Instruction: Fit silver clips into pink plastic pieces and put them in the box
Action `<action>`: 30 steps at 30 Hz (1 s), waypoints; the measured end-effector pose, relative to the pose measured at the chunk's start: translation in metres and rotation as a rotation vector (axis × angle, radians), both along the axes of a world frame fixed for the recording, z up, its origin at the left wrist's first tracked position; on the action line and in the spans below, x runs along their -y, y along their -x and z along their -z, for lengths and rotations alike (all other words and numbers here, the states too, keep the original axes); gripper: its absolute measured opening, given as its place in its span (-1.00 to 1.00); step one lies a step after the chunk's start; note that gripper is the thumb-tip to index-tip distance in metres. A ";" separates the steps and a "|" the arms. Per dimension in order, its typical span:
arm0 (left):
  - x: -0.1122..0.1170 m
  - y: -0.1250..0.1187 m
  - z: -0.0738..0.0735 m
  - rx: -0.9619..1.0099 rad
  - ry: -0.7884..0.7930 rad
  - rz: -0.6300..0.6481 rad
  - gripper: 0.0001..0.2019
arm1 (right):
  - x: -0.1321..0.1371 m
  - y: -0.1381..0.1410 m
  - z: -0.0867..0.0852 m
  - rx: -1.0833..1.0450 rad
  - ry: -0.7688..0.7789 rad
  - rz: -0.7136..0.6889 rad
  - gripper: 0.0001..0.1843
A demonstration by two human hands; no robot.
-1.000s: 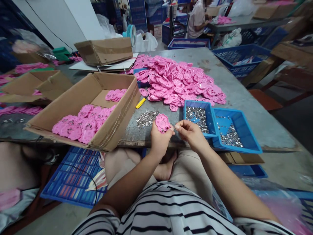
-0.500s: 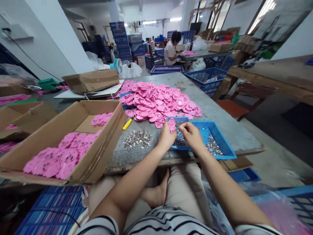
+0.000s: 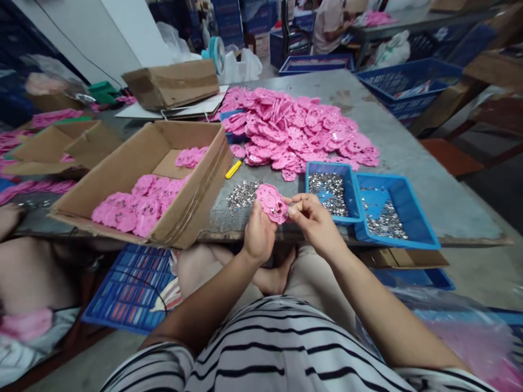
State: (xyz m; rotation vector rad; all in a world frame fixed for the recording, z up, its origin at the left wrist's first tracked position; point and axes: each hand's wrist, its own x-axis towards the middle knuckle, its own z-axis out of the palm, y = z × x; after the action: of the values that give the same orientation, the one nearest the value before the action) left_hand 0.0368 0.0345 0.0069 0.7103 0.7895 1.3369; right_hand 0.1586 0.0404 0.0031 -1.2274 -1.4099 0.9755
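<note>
Change: since half a second ago both hands have been drawn back from above the blue tray to the near edge of the table, and the pink piece has been tipped from upright to a slanted, face-up position.
Left hand (image 3: pixel 259 235): closed around the lower edge of the pink piece (image 3: pixel 273 202), which is gripped between thumb and curled fingers.
Right hand (image 3: pixel 314 219): thumb and forefinger are pressed together at the right edge of the pink piece; whether anything small is pinched between them cannot be told.
Pink piece, place: held in the air over the near edge of the table (image 3: pixel 412 163), between the loose metal parts (image 3: pixel 243 195) and the left blue tray (image 3: pixel 329 170).
Trays: the left blue tray and the right blue tray (image 3: pixel 412 209) are set touching side by side, both holding small silvery parts.
Cardboard box (image 3: pixel 134 163): placed left of the hands, partly filled with pink pieces.
Pink pile (image 3: pixel 298 128): heaped on the table beyond the trays.
Yellow tool (image 3: pixel 233 169): laid between the cardboard box and the pink pile.
</note>
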 end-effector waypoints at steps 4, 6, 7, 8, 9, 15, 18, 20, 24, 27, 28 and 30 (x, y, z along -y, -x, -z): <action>0.008 0.003 0.001 -0.029 -0.045 -0.076 -0.45 | 0.005 0.014 0.002 0.043 -0.020 0.010 -0.70; 0.010 0.004 0.001 -0.014 -0.040 -0.088 -0.44 | 0.006 0.018 0.001 0.047 -0.019 0.006 -0.74; 0.011 0.004 0.000 -0.002 -0.031 -0.094 -0.43 | 0.007 0.020 0.000 0.047 -0.019 0.009 -0.75; 0.011 0.004 0.000 0.011 -0.023 -0.099 -0.43 | 0.007 0.022 -0.001 0.047 -0.020 0.014 -0.76; 0.012 0.004 -0.001 0.024 -0.016 -0.103 -0.43 | 0.008 0.023 -0.002 0.047 -0.021 0.022 -0.77; 0.014 0.005 0.001 0.043 -0.020 -0.131 -0.45 | 0.007 0.030 -0.004 0.057 -0.028 0.045 -0.76; 0.014 0.005 0.002 0.052 -0.033 -0.128 -0.47 | 0.007 0.032 -0.005 0.066 -0.024 0.037 -0.76; 0.014 0.005 0.003 0.065 -0.056 -0.133 -0.48 | 0.007 0.033 -0.004 0.075 -0.032 0.035 -0.76; 0.014 0.005 0.004 0.037 -0.057 -0.150 -0.46 | 0.005 0.033 -0.004 0.088 -0.045 0.041 -0.77; 0.014 0.004 0.004 0.016 -0.035 -0.143 -0.44 | 0.005 0.034 -0.001 0.123 -0.090 0.050 -0.79; 0.014 0.004 0.004 0.016 -0.038 -0.140 -0.44 | 0.006 0.035 0.002 0.139 -0.117 0.060 -0.80; 0.015 0.002 0.004 0.019 -0.055 -0.143 -0.45 | 0.008 0.040 0.007 0.159 -0.175 0.098 -0.83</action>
State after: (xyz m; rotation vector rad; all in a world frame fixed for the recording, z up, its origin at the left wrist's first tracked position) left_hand 0.0350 0.0194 0.0029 0.6932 0.8030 1.4970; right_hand 0.1189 0.0322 -0.0039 -1.2516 -1.5100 0.6844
